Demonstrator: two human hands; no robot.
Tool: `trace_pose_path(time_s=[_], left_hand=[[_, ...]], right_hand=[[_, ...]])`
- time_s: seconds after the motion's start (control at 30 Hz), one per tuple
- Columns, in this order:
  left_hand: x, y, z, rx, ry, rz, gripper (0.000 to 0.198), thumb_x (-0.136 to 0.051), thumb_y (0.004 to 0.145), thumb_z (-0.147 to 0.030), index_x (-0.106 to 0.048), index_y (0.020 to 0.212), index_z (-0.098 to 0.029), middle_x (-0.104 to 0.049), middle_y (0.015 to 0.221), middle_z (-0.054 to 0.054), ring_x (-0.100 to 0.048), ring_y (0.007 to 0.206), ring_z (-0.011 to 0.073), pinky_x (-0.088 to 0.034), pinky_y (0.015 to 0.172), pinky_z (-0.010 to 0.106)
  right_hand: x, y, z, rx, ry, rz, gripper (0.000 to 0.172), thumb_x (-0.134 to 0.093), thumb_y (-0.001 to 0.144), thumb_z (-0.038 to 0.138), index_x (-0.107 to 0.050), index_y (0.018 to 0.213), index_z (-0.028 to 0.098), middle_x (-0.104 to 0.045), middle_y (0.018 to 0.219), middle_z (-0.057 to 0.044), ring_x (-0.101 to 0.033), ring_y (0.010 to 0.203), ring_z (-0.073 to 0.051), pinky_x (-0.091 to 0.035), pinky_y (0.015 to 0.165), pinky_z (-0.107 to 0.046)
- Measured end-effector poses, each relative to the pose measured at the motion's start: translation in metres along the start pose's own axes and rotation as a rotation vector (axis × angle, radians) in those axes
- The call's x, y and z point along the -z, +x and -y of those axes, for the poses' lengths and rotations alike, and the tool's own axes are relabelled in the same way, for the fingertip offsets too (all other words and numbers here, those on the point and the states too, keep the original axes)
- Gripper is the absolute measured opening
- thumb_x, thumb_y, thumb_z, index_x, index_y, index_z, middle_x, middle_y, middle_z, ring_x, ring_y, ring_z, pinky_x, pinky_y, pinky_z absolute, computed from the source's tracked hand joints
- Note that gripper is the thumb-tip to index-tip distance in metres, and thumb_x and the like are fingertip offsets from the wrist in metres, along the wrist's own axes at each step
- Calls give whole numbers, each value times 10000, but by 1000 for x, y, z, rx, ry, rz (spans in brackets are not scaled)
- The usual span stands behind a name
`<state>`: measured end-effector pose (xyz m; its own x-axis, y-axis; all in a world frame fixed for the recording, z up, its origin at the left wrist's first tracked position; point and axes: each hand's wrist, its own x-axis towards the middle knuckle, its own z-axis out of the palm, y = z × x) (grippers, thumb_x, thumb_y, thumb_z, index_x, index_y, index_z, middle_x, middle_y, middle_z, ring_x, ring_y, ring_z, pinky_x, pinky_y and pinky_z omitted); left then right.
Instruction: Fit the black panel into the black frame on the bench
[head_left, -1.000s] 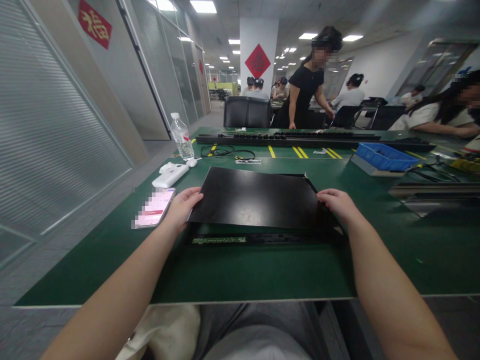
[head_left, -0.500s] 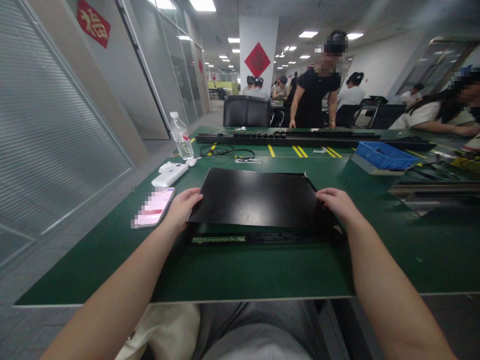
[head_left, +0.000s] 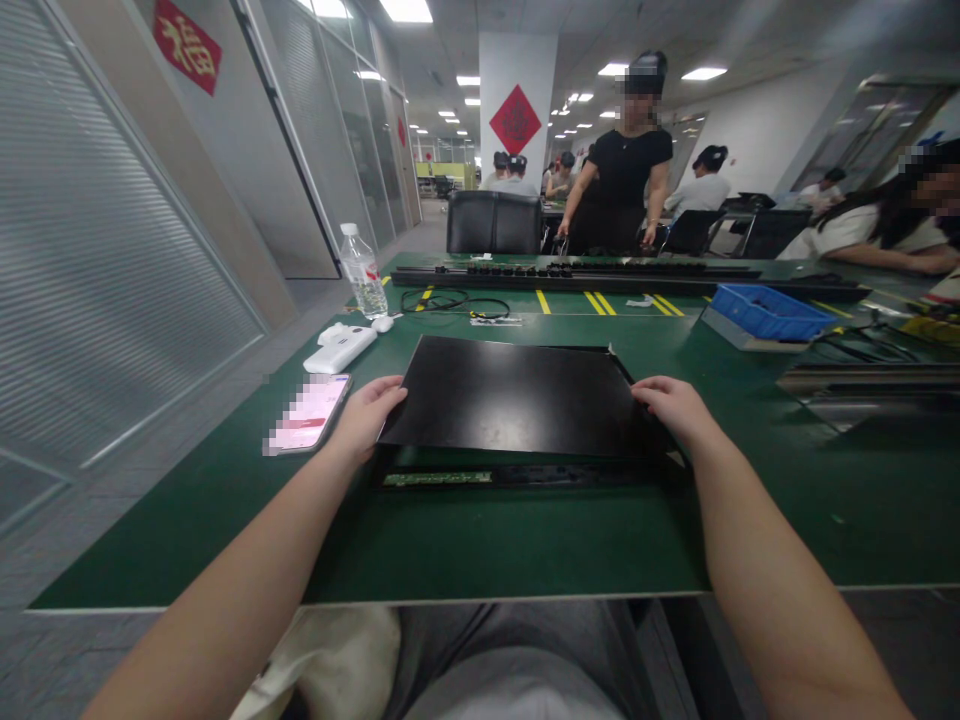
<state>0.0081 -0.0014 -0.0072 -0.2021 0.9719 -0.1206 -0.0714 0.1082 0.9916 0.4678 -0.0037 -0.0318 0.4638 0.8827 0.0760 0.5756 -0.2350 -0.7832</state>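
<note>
A flat, glossy black panel, which looks like a display screen panel, is held between my two hands above the table. My left hand pinches its left edge, thumb on top. On the other side, my right hand grips the right edge, with the fingertips partly out of sight. Beneath the panel lies a black frame, mostly covered by it. A green circuit board strip shows along the frame's near side.
Left of the panel are a phone, a white device and a water bottle. Black cable and long black bars lie farther back. A blue bin and dark panels are at right. A person stands across the table.
The panel and both my hands stay almost still. Across the table, the standing person has shifted slightly left and straightened up.
</note>
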Motion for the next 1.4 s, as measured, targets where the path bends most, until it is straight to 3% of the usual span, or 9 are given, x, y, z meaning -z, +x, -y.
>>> trace_pose_path(time_s=[0.63, 1.4], left_hand=[[-2, 2, 2, -9, 41, -47, 272, -794, 677, -200, -730, 940, -178, -735, 719, 26, -720, 730, 213, -567, 687, 285], [-4, -2, -1, -22, 33, -56, 279, -758, 652, -218, -735, 928, -178, -735, 710, 8, -692, 701, 188, -528, 640, 251]], right_hand=[[2, -1, 5, -6, -84, 6, 202, -694, 697, 375, -781, 805, 228, -738, 787, -61, -652, 762, -231, -503, 766, -362], [4, -4, 9, 27, -235, -23, 159, -665, 735, 322, -778, 791, 225, -752, 796, -74, -679, 778, -242, -503, 798, -367]])
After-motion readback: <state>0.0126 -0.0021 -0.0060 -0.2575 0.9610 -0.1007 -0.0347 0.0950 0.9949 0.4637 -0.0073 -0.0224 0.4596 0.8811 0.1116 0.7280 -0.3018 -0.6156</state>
